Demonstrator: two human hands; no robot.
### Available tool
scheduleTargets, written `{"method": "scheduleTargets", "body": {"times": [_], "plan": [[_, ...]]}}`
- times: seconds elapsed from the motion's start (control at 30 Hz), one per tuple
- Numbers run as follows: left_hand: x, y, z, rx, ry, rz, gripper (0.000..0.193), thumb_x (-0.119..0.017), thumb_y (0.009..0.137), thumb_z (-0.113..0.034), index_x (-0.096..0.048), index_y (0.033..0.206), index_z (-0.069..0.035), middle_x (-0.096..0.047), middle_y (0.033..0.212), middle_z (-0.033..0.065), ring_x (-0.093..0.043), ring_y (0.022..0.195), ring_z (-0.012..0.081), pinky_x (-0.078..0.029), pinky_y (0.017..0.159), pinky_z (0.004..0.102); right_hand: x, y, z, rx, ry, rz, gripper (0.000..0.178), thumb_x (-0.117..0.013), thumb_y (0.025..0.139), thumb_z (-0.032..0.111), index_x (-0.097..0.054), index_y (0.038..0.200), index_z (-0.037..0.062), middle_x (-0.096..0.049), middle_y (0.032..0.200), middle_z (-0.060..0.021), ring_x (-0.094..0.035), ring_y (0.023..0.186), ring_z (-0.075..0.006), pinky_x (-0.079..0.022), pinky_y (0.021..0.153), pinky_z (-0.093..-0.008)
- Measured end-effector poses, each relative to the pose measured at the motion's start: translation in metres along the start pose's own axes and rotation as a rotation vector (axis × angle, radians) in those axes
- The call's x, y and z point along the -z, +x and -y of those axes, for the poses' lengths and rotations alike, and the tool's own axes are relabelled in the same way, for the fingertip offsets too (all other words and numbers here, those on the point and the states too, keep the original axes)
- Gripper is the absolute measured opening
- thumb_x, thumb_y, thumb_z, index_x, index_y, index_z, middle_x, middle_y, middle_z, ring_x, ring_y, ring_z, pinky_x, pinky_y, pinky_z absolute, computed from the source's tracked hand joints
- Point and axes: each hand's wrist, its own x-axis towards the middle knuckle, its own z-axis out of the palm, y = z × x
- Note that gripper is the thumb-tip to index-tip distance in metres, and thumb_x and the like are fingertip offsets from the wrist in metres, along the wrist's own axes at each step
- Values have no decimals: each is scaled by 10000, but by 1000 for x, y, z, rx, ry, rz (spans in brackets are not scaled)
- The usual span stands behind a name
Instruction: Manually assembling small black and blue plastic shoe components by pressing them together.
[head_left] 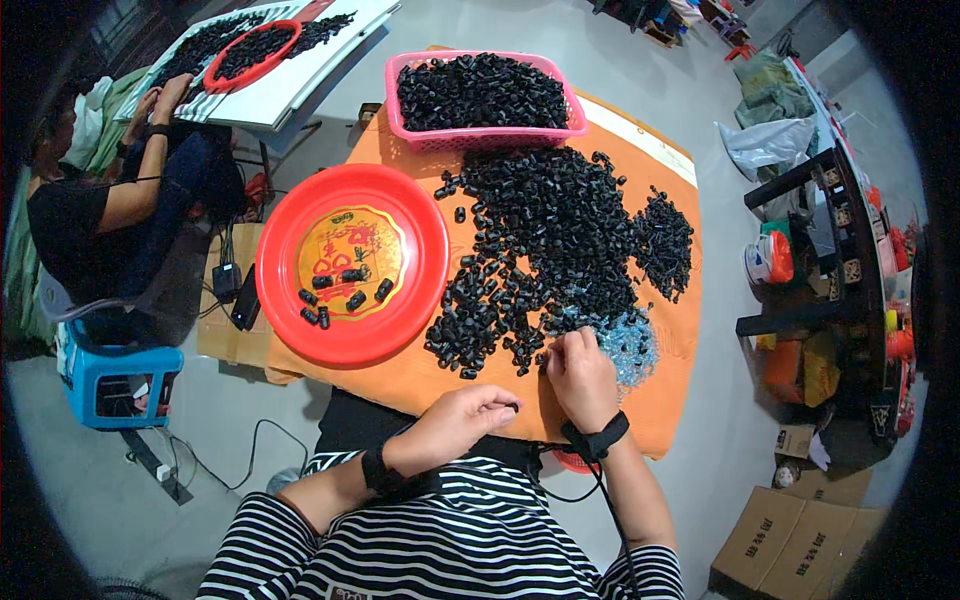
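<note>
My left hand [455,425] is closed in a pinch at the table's near edge, with a small black plastic part [514,407] at its fingertips. To its right, my right hand [582,378] has its fingers pressed together beside the pile; what they hold, if anything, is hidden. Beyond both hands spreads a large heap of small black plastic parts [555,220]. Small clear bluish pieces [630,345] lie right beside my right hand. Left of the heap, a round red tray [275,270] holds several black cylindrical parts [356,300].
A pink basket [480,139] full of black parts stands at the table's far side. Thin black pieces [664,245] form a smaller pile at right. Another person [110,195] works at a white table [290,95], far left. A blue stool [120,385] and cardboard box [795,545] flank the table.
</note>
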Motion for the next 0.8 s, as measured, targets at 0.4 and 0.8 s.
{"method": "scheduleTargets", "body": {"times": [0.4,0.8], "plan": [[7,1,-12,30,-487,141,325,-579,1053,-176,-587,1302,33,-698,1103,102,-688,984,168,-562,910,310,35,-28,20,-171,735,-84,204,-645,960,34,-661,1164,23,-679,913,-46,-615,728,-99,-500,629,-276],[-1,1,-8,-63,-381,75,258,-629,1022,-127,-613,1235,18,-691,1055,67,-662,961,122,-553,873,272,41,-43,46,-47,802,-8,107,-732,874,12,-736,978,37,-638,921,-62,-596,831,-175,-485,723,-296]]}}
